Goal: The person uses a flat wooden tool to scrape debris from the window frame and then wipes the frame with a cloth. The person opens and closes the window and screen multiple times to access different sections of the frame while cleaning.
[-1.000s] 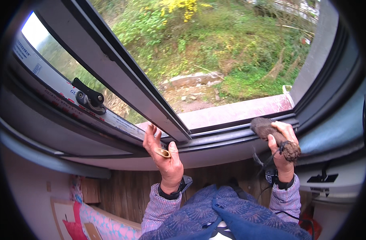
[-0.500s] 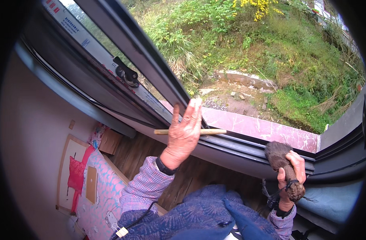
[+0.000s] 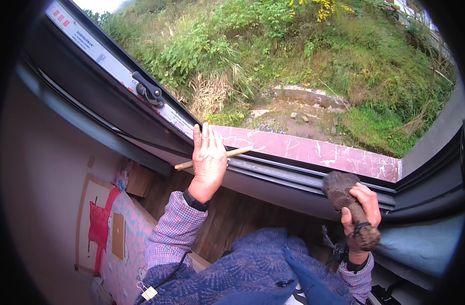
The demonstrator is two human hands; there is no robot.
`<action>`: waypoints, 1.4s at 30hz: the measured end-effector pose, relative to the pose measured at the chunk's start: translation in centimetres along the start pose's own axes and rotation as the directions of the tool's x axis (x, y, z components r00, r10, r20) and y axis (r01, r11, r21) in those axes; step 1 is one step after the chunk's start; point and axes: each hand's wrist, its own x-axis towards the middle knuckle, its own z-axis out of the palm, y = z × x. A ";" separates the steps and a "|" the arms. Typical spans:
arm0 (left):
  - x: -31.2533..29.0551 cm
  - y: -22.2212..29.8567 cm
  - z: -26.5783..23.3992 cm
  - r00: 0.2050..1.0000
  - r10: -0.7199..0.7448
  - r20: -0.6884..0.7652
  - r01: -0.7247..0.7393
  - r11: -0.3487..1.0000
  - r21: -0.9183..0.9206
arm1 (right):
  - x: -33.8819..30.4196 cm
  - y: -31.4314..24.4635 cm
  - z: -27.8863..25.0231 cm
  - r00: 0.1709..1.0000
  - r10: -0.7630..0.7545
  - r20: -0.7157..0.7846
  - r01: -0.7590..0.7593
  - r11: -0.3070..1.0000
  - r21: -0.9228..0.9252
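My left hand (image 3: 210, 161) lies with its fingers stretched up against the end of the dark sliding window sash (image 3: 164, 109). A thin wooden stick (image 3: 240, 151) passes under its palm and sticks out on both sides, held there by the hand; how the thumb grips it is hidden. At the right, my right hand (image 3: 367, 206) is closed round the bound handle of a brown fibre brush (image 3: 339, 190). The brush's bristle end points up and left, over the metal window track (image 3: 278, 174).
A pinkish marble sill (image 3: 313, 150) runs outside the track, with a grassy slope (image 3: 293, 61) beyond. A black latch (image 3: 148, 90) sits on the sash. At the lower left are a patterned bed (image 3: 123, 264) and wooden floor (image 3: 222, 223). Blue cloth (image 3: 420, 249) hangs at the right.
A window sash has slid to the left, widening the opening. My left hand went left with it, carrying the stick, which now tilts. My right hand and the brush shifted slightly left.
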 end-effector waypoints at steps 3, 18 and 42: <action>0.0 0.2 1.7 0.998 0.039 -0.058 -0.040 0.999 -0.019 | 1.4 -0.5 0.7 0.994 0.078 0.080 -0.096 0.963 0.253; -11.3 0.3 0.2 0.979 0.203 0.013 -0.068 0.388 -0.919 | 6.6 -2.7 18.3 0.984 0.129 0.122 -0.160 0.942 0.295; -7.1 -3.3 -0.5 0.965 0.043 -0.258 -0.202 0.750 -0.630 | 5.8 -2.8 17.9 0.994 0.068 0.090 -0.097 0.922 0.376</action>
